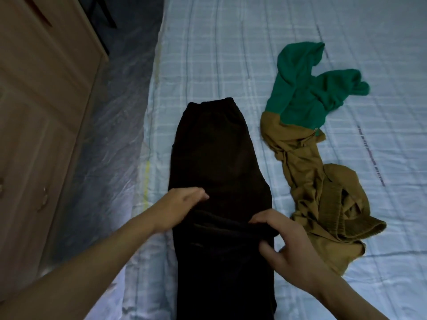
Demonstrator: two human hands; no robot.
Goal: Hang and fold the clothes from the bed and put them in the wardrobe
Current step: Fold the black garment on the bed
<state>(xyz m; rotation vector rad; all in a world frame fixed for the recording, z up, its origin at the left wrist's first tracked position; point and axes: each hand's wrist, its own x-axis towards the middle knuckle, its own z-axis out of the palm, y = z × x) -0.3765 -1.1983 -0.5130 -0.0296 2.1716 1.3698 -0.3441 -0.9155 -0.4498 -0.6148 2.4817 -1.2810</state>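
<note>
Pale blue checked sheeting is covering the bed point(231, 54), and a wooden wardrobe point(34, 112) is standing close along its left side. The dark trousers point(215, 153) are lying lengthwise near the bed's left edge, with the waistband pointing toward the far end and the legs running back toward the person.

The left hand point(182, 204) is resting on the trousers' left edge with its fingers fairly straight, pressing the cloth down and not closing on anything. The right hand point(284, 236) is working at the right edge, where its grip is closing around a raised ridge of fabric, fingers curling over the top and thumb coming in beneath.

A green garment point(307, 95) and a mustard garment point(307, 181) are lying crumpled and overlapping toward the bed's right side, just apart from the trousers.

The trousers are looking soft, limp and fairly light, so they are likely to sag and slide unless both side edges are being held at the fold line. Pinching through all the layers there should be keeping the fold square.
</note>
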